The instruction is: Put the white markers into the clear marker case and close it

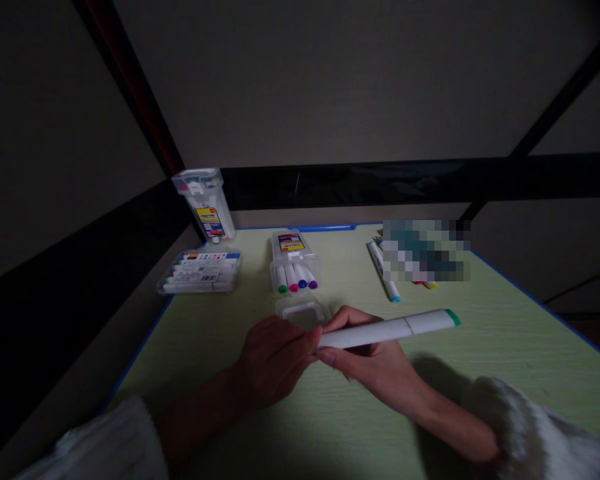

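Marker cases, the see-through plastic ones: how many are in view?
3: an upright case at the back left, a flat case in front of it, and an open case in the middle. The pixelated patch at right might hide more.

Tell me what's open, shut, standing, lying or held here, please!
Green-ended marker: held by left hand and right hand
Middle case: lying, open, markers inside
Left case: lying flat, seems shut
Back case: standing, seems shut
Blue-ended marker: lying loose on table
Blurred patch: can't tell
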{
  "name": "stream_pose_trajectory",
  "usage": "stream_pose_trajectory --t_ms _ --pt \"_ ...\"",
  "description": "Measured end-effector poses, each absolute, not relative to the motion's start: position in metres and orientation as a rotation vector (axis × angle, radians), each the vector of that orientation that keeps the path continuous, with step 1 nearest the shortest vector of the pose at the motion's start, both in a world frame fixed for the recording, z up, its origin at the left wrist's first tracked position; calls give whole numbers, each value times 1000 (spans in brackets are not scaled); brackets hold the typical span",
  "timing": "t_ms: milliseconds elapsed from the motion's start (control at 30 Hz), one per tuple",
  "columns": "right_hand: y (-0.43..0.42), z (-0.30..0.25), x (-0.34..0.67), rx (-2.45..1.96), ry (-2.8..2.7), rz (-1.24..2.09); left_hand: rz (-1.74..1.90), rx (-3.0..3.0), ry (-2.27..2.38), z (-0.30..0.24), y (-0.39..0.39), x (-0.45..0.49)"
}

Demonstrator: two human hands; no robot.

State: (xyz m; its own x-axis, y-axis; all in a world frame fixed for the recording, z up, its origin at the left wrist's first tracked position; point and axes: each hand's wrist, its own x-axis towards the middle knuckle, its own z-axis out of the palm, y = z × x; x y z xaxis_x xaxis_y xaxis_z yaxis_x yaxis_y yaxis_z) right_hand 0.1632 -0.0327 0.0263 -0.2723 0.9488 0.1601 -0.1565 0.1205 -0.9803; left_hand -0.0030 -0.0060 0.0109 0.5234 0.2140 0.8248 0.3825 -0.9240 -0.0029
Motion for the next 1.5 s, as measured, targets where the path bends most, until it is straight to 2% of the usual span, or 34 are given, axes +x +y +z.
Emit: stream_pose_trajectory --t_ms 367,600,1133,1500 --pt "-31 27 167 -902 -1368 1277 -1393 -2490 -614 7 -6 -3" --pt "-29 32 173 -941 -1282 1339 -1393 -2507 -657 6 -5 -6" --pt "-13 34 192 -835 -1124 1223 -1377 -2496 -685 9 -7 -6" --pt "-9 33 194 -745 -1047 1269 -1415 -2482 -655 8 -7 -4"
